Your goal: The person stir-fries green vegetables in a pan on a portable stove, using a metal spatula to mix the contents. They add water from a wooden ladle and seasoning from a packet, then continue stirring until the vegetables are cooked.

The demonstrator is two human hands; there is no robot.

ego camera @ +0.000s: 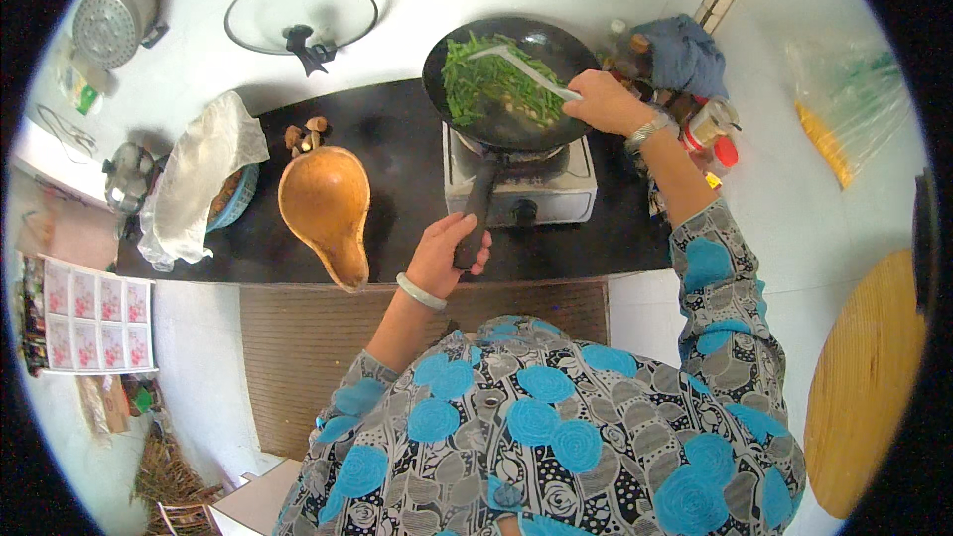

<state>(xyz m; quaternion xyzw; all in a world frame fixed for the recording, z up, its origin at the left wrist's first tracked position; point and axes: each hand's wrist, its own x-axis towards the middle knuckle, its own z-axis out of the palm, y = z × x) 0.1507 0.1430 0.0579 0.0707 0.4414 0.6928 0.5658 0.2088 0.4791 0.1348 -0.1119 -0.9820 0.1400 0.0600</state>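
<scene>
My left hand (441, 249) is wrapped around the dark handle (481, 208) of a black wok (465, 135). The wok rests on a silver gas stove (476, 205). Inside it lie chopped green vegetables (465, 85), with some small pale pieces at their lower right edge. In my right hand (601, 103) is a metal spatula (532, 73), reaching over the wok with its blade end at the greens. A bracelet circles each wrist.
Left of the stove sit a gourd ladle (324, 190), garlic (305, 135) and a blue basket (242, 197) partly under plastic sheeting (212, 164). A glass lid (298, 13) is at the wall. Jars (711, 123) and a blue cloth (681, 56) crowd the counter's right end.
</scene>
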